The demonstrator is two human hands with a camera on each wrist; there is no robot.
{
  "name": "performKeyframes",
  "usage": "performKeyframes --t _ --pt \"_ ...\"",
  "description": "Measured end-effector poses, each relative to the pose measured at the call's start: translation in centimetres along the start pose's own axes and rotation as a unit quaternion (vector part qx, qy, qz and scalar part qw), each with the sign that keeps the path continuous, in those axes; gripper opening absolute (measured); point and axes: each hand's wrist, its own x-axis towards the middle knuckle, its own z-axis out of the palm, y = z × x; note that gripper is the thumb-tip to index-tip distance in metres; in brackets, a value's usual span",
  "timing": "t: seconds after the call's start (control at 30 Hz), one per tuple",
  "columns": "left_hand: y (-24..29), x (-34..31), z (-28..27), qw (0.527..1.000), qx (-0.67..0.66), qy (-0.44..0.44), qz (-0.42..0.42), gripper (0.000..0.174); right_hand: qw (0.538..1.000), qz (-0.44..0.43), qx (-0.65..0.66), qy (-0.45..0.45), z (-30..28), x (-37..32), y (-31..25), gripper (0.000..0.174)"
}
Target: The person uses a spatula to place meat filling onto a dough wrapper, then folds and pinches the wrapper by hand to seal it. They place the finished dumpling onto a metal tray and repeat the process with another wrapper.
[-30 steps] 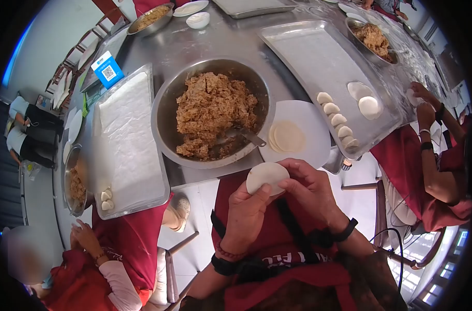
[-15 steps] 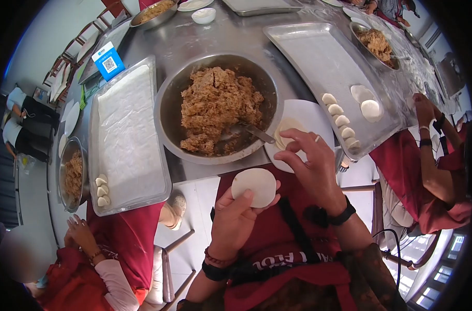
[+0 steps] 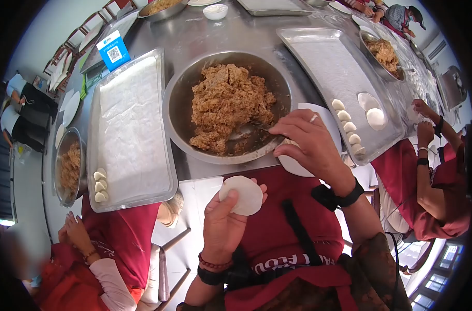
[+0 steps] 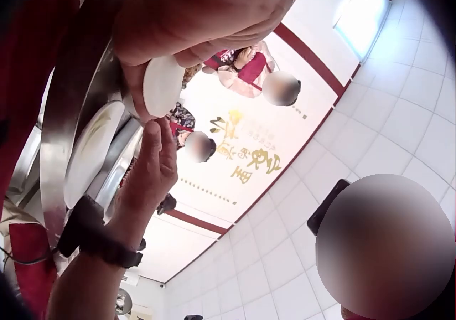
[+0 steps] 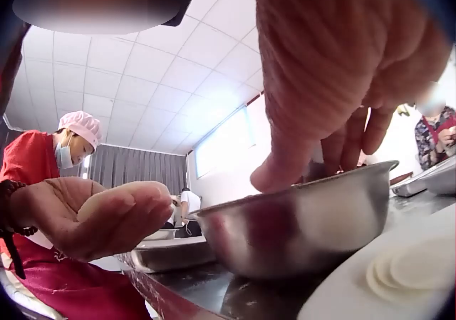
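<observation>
In the head view, my left hand (image 3: 223, 228) holds a round white dough wrapper (image 3: 242, 196), thumb on top and fingers underneath. The right wrist view shows this wrapper (image 5: 122, 197) resting along the left palm. My right hand (image 3: 319, 150) is over the near right rim of the steel bowl (image 3: 175, 124), fingertips at the utensil handle and thumb apart from them. Brown filling (image 3: 228, 101) is heaped in the bowl. Beneath the right hand, a white plate (image 3: 329, 122) is partly hidden; its stacked wrappers (image 5: 417, 263) show in the right wrist view.
Left of the bowl lies a lined tray (image 3: 127, 119) with several dumplings (image 3: 100, 185). Another tray (image 3: 319, 57) at the right holds several dumplings (image 3: 349, 126) and loose wrappers (image 3: 376, 118). Smaller filling bowls (image 3: 61, 179) stand farther out. People are seated on both sides.
My right hand has let go of the wrapper and moved up to the bowl's rim and the utensil handle. The left hand keeps the wrapper, now lower and slightly left.
</observation>
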Motion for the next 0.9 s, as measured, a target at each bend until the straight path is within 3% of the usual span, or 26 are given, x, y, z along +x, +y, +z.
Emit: performKeyframes --t 0.27,0.57,0.9 --pt "-0.1 0.8 -0.3 1.0 -0.01 0.007 0.003 0.032 0.999 -0.006 0.007 -0.043 0.5 0.5 1.3 0.026" --pt "0.0 0.9 -1.1 0.999 -0.027 0.022 0.003 0.034 0.999 0.004 0.023 0.023 -1.6 1.0 -1.4 0.022" --pt "-0.2 1.2 -1.1 0.999 -0.034 0.017 -0.002 0.035 0.999 0.027 0.029 0.005 0.8 2.2 -0.8 0.015"
